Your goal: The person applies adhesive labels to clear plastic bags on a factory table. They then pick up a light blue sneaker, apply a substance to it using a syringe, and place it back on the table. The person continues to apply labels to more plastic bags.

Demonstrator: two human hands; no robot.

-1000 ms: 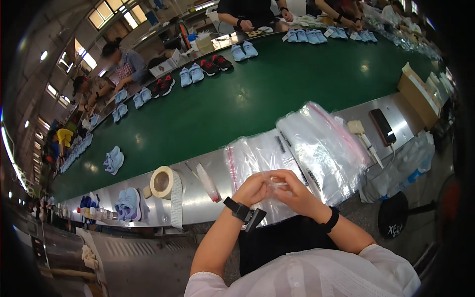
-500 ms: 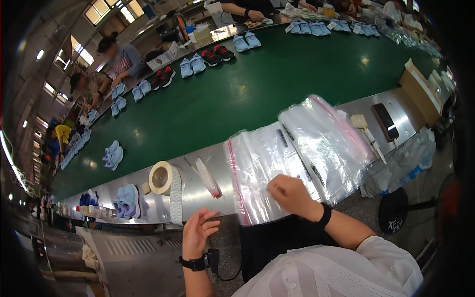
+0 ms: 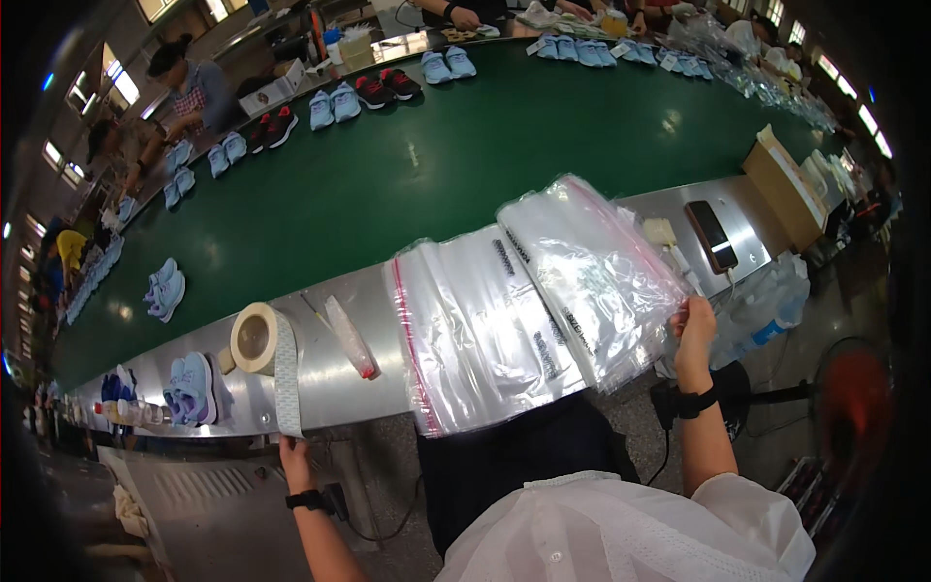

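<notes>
Fingertips of my left hand [image 3: 295, 462] pinch the hanging lower end of a white label strip [image 3: 288, 383], at the metal ledge's near edge. The strip runs down from a label roll [image 3: 254, 337] lying on its side. My right hand [image 3: 694, 330] is closed at the right edge of a pile of clear plastic bags [image 3: 593, 281], its fingers on a bag's corner. This pile overlaps a second pile of plastic bags [image 3: 465, 330] with a pink zip strip along its left edge. Between roll and bags lies a narrow clear-wrapped item [image 3: 350, 337] with a red tip.
A green conveyor belt [image 3: 388, 194] runs beyond the metal ledge, with shoe pairs along its far side. A phone [image 3: 712, 236] and a cardboard box [image 3: 787, 189] are at the right. Light-blue shoes [image 3: 192, 390] and a bottle [image 3: 141, 412] stand left. Co-workers sit across.
My left hand has moved from beside the ledge to the label strip's end and closed there. My right hand has gone from above the left bags to the right pile's edge. The view has shifted.
</notes>
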